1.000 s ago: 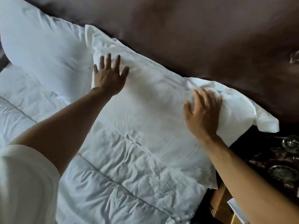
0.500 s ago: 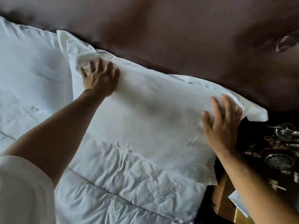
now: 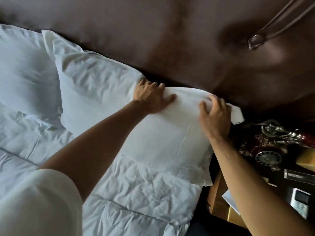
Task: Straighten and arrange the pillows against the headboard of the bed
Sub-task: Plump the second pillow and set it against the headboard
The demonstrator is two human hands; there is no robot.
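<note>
A white pillow (image 3: 105,92) lies along the brown padded headboard (image 3: 170,36), its top edge touching the board. My left hand (image 3: 150,96) presses on the pillow's top edge near the middle, fingers curled over it. My right hand (image 3: 214,114) grips the pillow's top right corner, where a flap of pillowcase sticks out. A second white pillow (image 3: 23,68) leans against the headboard at the far left, partly behind the first.
A white quilted duvet (image 3: 136,193) covers the bed below the pillows. At the right stands a wooden bedside table (image 3: 216,198) with a red and silver vintage telephone (image 3: 265,145), a paper and a small device.
My left hand slid right along the pillow's top edge to its middle. My right hand closed on the right corner. The pillow now sits lower and flatter against the headboard.
</note>
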